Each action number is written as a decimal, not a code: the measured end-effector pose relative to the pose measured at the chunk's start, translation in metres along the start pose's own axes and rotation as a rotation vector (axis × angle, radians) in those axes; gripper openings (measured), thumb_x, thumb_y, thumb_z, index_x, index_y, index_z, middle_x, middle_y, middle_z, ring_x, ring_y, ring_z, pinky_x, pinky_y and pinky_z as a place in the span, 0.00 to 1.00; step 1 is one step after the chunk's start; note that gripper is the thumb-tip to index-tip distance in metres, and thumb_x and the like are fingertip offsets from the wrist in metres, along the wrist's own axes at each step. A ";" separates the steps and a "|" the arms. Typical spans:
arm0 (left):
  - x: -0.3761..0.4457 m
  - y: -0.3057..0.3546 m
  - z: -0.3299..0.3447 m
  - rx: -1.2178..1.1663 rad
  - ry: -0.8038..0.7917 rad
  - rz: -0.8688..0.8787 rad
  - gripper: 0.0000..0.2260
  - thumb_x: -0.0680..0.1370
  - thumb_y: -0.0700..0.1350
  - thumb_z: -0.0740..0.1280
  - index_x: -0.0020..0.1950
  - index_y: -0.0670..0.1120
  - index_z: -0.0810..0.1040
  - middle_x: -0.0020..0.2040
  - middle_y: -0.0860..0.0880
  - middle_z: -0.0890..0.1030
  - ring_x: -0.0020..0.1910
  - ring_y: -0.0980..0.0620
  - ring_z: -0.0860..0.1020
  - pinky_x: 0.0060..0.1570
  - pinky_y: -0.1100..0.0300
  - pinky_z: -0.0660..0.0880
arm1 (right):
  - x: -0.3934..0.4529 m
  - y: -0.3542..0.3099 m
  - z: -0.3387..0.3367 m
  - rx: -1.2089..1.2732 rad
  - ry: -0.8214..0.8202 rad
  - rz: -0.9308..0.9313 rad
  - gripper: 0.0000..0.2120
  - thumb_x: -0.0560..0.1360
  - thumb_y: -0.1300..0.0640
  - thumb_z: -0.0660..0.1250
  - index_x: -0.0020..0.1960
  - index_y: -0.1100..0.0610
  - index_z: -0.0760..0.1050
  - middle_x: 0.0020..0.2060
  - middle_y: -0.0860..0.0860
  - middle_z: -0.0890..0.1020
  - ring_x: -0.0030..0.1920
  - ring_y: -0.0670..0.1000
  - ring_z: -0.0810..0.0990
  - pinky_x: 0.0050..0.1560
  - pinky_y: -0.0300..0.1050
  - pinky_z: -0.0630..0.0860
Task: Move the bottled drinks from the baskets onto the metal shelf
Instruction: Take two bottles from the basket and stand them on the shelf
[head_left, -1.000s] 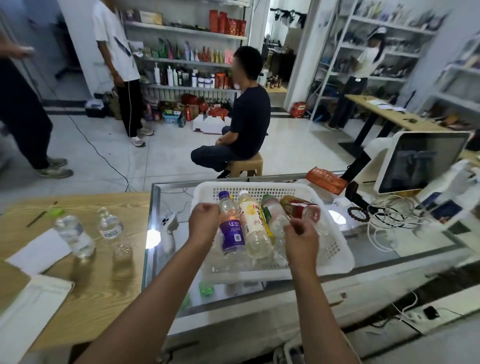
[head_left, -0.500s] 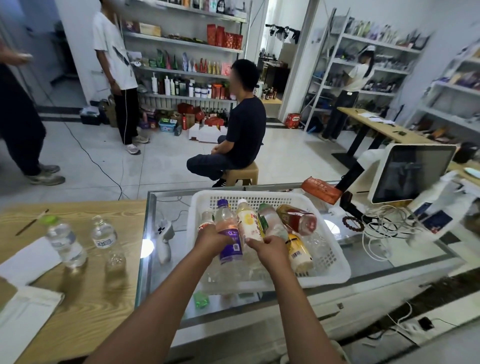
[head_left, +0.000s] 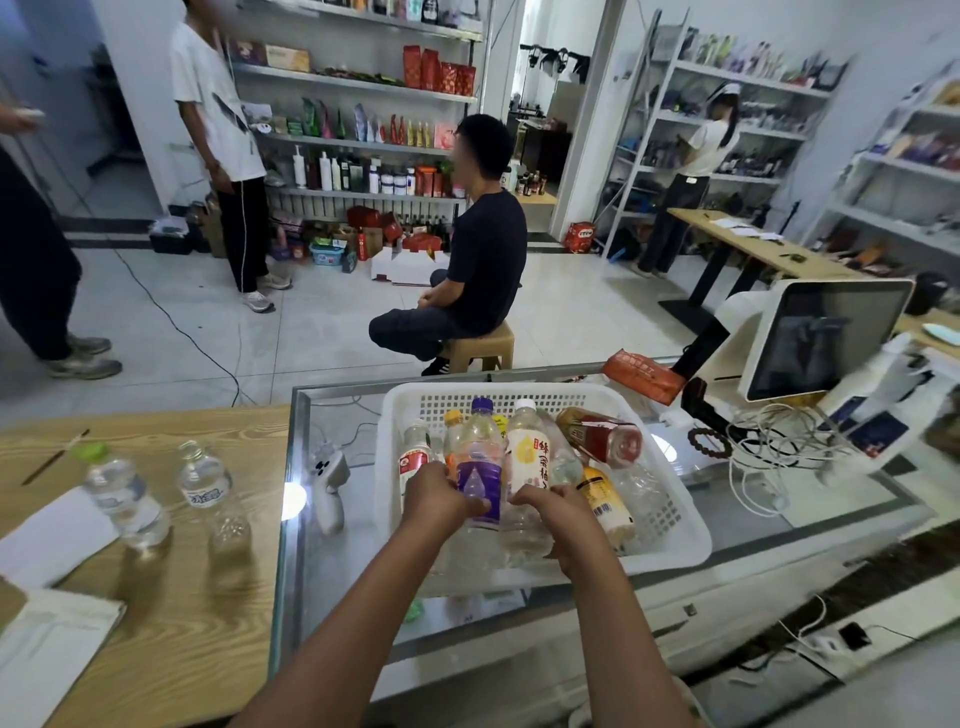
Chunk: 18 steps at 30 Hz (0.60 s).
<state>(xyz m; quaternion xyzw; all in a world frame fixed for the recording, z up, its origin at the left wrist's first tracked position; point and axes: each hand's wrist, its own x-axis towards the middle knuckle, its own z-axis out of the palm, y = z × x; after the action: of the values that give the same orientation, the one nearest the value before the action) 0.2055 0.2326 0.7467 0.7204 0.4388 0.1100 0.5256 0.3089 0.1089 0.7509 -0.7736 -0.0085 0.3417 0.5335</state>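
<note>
A white plastic basket sits on the glass counter and holds several bottled drinks. My left hand is wrapped around a clear bottle with a purple label and purple cap, standing upright in the basket. My right hand grips the lower part of a bottle with a white and yellow label right beside it. A red-labelled bottle lies on its side at the basket's right, and a yellow-labelled one lies below it. Metal shelves stand against the far walls.
Two water bottles stand on the wooden table at left, next to papers. A white controller lies on the glass. A screen and tangled cables crowd the counter's right. A person sits on a stool beyond the counter; others stand around.
Both hands dropped lower into the basket and closed around the two upright bottles. My right hand moved left from the basket's middle to the white and yellow bottle.
</note>
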 end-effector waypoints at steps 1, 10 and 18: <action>0.003 0.005 0.001 0.060 -0.032 0.003 0.25 0.66 0.45 0.80 0.59 0.42 0.78 0.54 0.45 0.82 0.49 0.48 0.80 0.42 0.59 0.75 | -0.001 0.002 -0.002 0.013 0.005 -0.004 0.24 0.65 0.57 0.77 0.57 0.56 0.73 0.49 0.52 0.80 0.47 0.53 0.79 0.39 0.48 0.75; 0.000 0.000 0.034 0.199 -0.029 0.104 0.36 0.69 0.52 0.77 0.71 0.46 0.62 0.62 0.44 0.75 0.57 0.44 0.76 0.49 0.56 0.74 | 0.002 0.015 -0.010 0.072 0.176 -0.124 0.35 0.62 0.63 0.80 0.64 0.58 0.67 0.55 0.56 0.80 0.50 0.55 0.82 0.49 0.52 0.81; 0.000 -0.008 0.027 0.029 -0.103 0.080 0.20 0.66 0.48 0.79 0.55 0.47 0.82 0.47 0.48 0.84 0.44 0.50 0.81 0.43 0.58 0.77 | -0.003 0.023 -0.001 -0.008 0.167 -0.248 0.25 0.65 0.58 0.81 0.58 0.56 0.74 0.50 0.51 0.83 0.48 0.50 0.82 0.41 0.43 0.76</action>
<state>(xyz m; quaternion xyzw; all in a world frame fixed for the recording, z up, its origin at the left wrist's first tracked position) 0.2179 0.2148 0.7281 0.7497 0.3838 0.0872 0.5321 0.2987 0.0974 0.7336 -0.7944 -0.0609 0.2075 0.5676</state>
